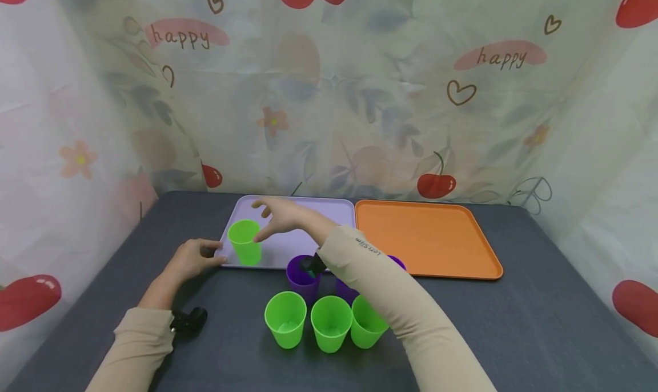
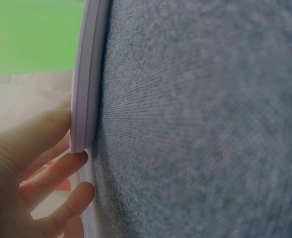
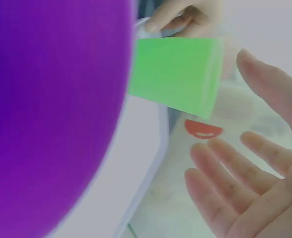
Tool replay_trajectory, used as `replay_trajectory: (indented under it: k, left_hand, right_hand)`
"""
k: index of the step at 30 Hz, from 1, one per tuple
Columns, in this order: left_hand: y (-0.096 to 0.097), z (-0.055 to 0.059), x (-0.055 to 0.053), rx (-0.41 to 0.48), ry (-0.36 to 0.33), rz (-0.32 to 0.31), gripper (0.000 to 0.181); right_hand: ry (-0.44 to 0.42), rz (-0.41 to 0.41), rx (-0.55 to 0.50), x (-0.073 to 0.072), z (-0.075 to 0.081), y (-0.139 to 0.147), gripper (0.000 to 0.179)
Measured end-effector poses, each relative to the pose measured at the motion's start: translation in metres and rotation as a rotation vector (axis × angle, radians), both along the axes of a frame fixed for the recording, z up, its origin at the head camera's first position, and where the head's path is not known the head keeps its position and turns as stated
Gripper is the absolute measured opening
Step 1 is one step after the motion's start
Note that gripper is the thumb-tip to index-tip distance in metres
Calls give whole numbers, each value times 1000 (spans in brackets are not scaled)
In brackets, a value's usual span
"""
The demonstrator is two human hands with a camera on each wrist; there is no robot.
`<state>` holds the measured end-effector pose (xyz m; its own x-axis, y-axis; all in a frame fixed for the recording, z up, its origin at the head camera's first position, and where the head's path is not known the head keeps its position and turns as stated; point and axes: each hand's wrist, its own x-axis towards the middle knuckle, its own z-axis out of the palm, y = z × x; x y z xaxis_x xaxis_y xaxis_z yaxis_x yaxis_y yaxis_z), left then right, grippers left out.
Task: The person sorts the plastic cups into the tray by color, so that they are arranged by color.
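On the lavender tray (image 1: 293, 255) a green plastic cup (image 1: 245, 244) stands upright near the left end. My right hand (image 1: 281, 216) hovers just above and right of that cup, its fingers spread; in the right wrist view a gap separates the hand (image 3: 260, 188) from the green cup (image 3: 175, 72). My left hand (image 1: 191, 259) pinches the tray's front left corner with thumb and fingers. The left wrist view shows the tray rim (image 2: 88, 74) against this hand (image 2: 31, 158).
Green cups (image 1: 285, 320) stand in a row in front of the tray. Behind them are purple cups (image 1: 303, 283), partly hidden by my right forearm. An orange tray (image 1: 426, 238) adjoins on the right. A printed curtain (image 1: 334, 95) hangs behind the dark table (image 1: 540, 323).
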<state>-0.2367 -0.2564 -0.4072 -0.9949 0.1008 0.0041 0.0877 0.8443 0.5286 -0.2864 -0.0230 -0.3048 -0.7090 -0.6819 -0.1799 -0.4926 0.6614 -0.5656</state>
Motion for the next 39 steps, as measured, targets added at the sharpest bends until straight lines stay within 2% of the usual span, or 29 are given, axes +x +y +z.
replay_trajectory:
  k: [9,15,22,30,34,39]
  left_hand:
    - [1,1,1,-4,-18,-3,51]
    - [2,2,2,-7,-30,-1,52]
    - [1,1,2,-11,-33,4,51]
    - [1,-1,2,0,-18,-5,50]
    - [1,-2,2,1,-12,-4,50]
    - [1,0,3,6,-5,0,49]
  right_hand:
    - [52,60,-127,23,25,45,56]
    - [97,97,-220,45,30,81,47]
    - [115,93,-307,66,21,128,40]
    - [167,12,-393,86,9,173,37]
    - [176,-17,-405,95,4,192,38]
    - [197,-12,-390,103,-6,211,40]
